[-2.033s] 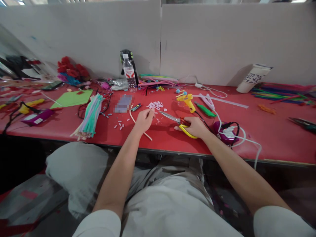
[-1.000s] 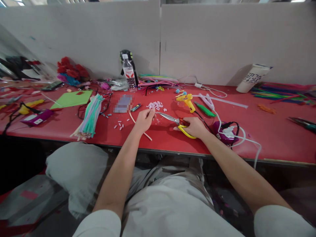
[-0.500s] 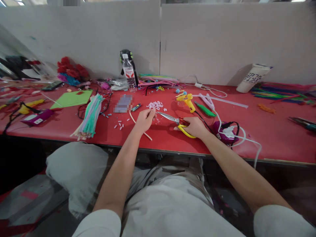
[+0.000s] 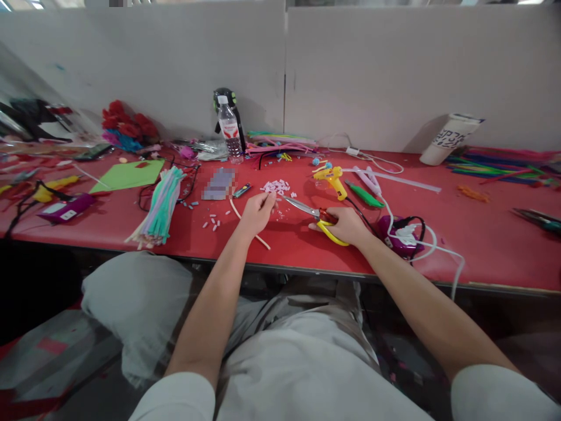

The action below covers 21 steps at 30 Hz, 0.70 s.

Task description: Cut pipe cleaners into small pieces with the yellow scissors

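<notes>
Scissors (image 4: 316,215) partly out of sight within the right hand (image 4: 348,224)

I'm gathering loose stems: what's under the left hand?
A cream stem shows on both sides of the left hand; the stretch beneath is covered, so whether it's one piece can't be seen.

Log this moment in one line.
left hand: pinched near pink pieces, any held item unclear | right hand: holds scissors | blades: pointing toward left hand
</notes>
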Available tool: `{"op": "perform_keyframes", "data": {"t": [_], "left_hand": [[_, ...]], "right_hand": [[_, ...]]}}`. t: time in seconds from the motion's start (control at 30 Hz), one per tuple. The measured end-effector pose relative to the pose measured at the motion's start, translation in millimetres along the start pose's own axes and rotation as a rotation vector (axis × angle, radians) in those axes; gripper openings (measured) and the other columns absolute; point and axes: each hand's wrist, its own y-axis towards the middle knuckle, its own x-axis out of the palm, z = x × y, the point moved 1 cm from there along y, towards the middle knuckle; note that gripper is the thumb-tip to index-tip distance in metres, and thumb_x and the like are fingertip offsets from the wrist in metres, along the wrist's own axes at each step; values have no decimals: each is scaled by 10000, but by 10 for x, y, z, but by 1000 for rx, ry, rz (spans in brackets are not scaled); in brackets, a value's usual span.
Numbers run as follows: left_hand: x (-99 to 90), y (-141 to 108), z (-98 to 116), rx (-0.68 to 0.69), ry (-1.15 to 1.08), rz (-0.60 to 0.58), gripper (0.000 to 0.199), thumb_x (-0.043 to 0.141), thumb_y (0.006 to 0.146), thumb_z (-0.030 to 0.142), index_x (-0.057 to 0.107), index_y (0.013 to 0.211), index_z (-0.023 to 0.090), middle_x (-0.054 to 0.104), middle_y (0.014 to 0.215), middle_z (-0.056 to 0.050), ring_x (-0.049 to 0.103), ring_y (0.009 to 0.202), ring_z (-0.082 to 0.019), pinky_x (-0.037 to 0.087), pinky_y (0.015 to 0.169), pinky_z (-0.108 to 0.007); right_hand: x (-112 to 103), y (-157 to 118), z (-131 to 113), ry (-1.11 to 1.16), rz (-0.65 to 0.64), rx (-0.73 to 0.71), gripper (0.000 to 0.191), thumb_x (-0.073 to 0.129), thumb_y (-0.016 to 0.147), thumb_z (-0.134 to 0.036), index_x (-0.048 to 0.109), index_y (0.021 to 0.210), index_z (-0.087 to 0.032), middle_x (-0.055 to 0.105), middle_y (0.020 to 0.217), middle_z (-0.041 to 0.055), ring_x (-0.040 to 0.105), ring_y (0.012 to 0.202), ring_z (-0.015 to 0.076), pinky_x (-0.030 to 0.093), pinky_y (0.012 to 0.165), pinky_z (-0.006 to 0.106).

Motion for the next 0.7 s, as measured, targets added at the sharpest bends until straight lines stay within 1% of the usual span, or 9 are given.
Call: {"op": "perform_keyframes", "data": {"t": [0.37,0.5,0.7], "left_hand": [[-2,-1,-2,14,14,-20,475,439,938,563,565,706,168,523,606,-9,481,554,-117,363,523,-242],[-2,0,-3,14,21,-29,475,440,938,562,568,706,168,523,605,-8,479,551,-117,362,522,-242],[-7,7,-33,23,45,-26,468,431,939,565,581,753,163,584,670,-31,526,608,-127,396,555,-238]], "right_hand": [[25,13,14,-31,0,-12,605,624,662,-774,440,568,-206,453,518,-19,343,510,108,214,517,285],[31,27,22,-32,-1,6,604,617,668,-771,439,560,-204,459,518,-12,349,513,112,217,517,285],[-1,16,16,-17,-9,8,617,604,668,-789,441,569,-203,450,528,-15,326,512,105,209,505,285]]}}
